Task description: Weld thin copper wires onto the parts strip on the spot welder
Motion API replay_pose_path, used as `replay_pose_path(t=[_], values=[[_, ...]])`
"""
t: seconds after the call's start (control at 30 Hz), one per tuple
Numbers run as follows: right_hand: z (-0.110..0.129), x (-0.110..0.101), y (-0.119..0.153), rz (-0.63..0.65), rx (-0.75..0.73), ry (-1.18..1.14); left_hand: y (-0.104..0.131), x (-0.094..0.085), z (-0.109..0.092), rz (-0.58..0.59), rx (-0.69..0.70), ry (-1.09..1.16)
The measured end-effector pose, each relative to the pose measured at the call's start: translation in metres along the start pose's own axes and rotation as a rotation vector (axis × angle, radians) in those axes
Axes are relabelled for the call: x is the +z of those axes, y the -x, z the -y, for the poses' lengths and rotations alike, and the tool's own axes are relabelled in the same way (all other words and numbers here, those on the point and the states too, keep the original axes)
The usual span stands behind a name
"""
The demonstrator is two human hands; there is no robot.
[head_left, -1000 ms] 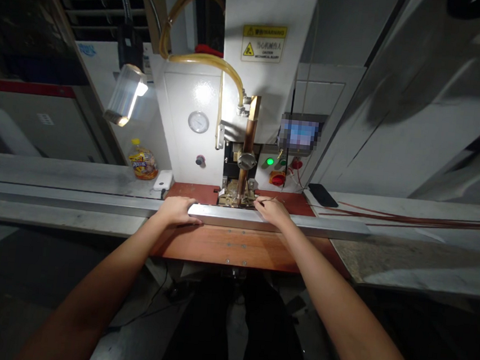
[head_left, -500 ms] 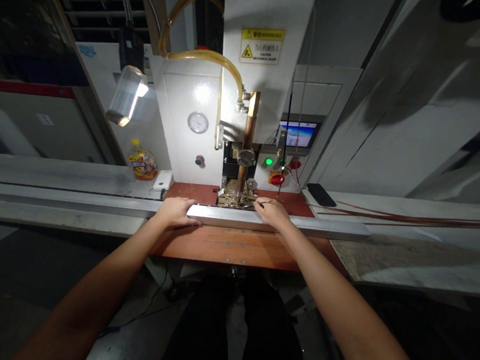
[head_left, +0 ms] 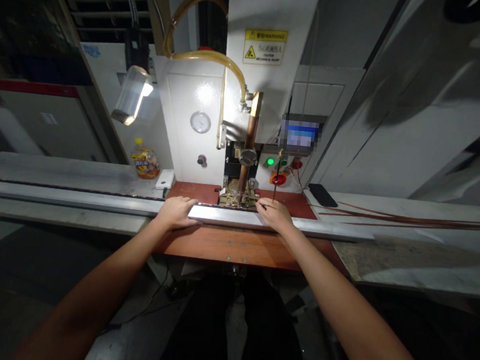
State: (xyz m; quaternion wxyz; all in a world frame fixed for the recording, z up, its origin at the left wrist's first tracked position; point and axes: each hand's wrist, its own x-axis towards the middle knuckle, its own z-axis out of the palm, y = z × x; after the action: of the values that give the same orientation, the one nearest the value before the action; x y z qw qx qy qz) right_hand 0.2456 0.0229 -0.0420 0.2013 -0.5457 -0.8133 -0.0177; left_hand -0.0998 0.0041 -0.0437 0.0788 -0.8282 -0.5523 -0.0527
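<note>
A long silver metal bar lies crosswise along the front of the machine. My left hand is closed over it, with fingers on top and thumb on the near side. Just right of the machine's working point, my right hand rests over the bar, its fingertips pinched on a thin dark rod too small to make out fully. An upright copper-coloured electrode comes down between my hands onto a small brass-coloured fixture. A thin dark strip with coppery spots runs along the bar's far edge on the left.
Behind stands the white machine with a gauge and a lit green button. A lamp shines from the left. A bottle and a white box stand left; a phone and copper-coloured rods lie right.
The whole view has shifted slightly, and the thin dark hanging piece right of the electrode looks lower. Both hands keep almost the same places and grips.
</note>
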Motion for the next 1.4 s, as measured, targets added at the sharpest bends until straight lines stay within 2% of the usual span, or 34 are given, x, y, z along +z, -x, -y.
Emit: replay_pose_path(t=[0.33,0.77,1.03,1.4], values=[[-0.002,-0.002,0.001,-0.015,0.012,0.009,-0.001,0.000,0.000,-0.007,0.018,-0.001],[-0.015,-0.006,0.007,-0.046,0.008,0.067,-0.005,-0.007,-0.021,0.003,0.001,-0.006],[-0.023,-0.003,0.009,-0.126,-0.014,0.040,-0.007,-0.005,-0.025,-0.028,0.030,-0.046],[-0.031,0.000,0.010,-0.144,-0.027,0.016,-0.008,-0.006,-0.030,-0.015,0.014,-0.036]])
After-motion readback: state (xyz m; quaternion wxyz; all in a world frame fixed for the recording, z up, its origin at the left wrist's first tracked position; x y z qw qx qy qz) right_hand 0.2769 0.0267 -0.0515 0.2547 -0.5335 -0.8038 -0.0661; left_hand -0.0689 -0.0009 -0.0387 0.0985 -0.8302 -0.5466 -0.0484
